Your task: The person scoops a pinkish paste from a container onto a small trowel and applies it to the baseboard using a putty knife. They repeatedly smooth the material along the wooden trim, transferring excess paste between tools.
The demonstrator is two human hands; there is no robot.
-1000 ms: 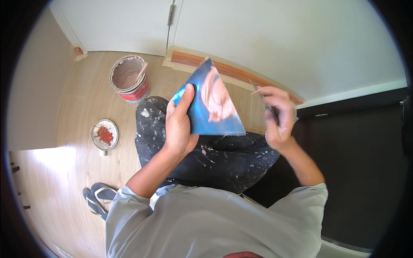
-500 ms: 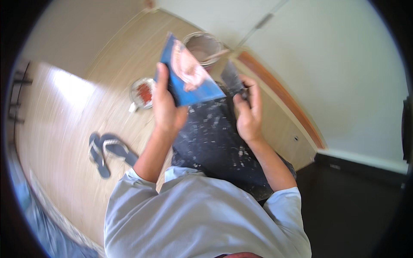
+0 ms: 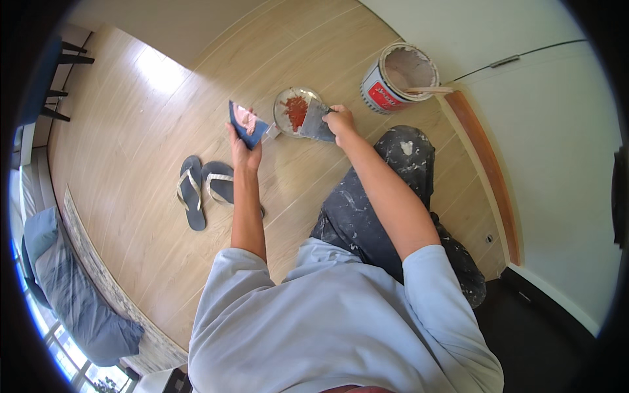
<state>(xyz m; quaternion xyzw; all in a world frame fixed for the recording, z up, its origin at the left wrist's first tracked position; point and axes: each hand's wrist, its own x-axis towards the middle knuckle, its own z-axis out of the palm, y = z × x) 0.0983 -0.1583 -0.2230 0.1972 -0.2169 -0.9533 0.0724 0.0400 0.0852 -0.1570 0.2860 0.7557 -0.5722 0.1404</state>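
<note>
My left hand (image 3: 246, 154) grips a flat blue board (image 3: 253, 139) with a smear of pinkish putty (image 3: 245, 120) on its face. Closed round its handle, my right hand (image 3: 341, 123) holds a wide metal putty knife (image 3: 314, 122). The knife's blade is over the right side of a round, pale dish (image 3: 280, 116) on the floor. Reddish-brown flakes or powder (image 3: 295, 108) lie in the dish; whether the blade touches them I cannot tell. A small white piece (image 3: 272, 131) juts from the dish toward the board.
A bucket (image 3: 380, 92) of pinkish putty, a stick (image 3: 429, 90) across its rim, stands by the white wall at the far right. Flip-flops (image 3: 190, 190) lie left on the wood floor. My paint-spotted knee (image 3: 406, 154) is beneath my right arm.
My right hand has carried the putty knife away from beside the board to the dish. The board has moved lower and left. My view has swung right, showing more of the bucket.
</note>
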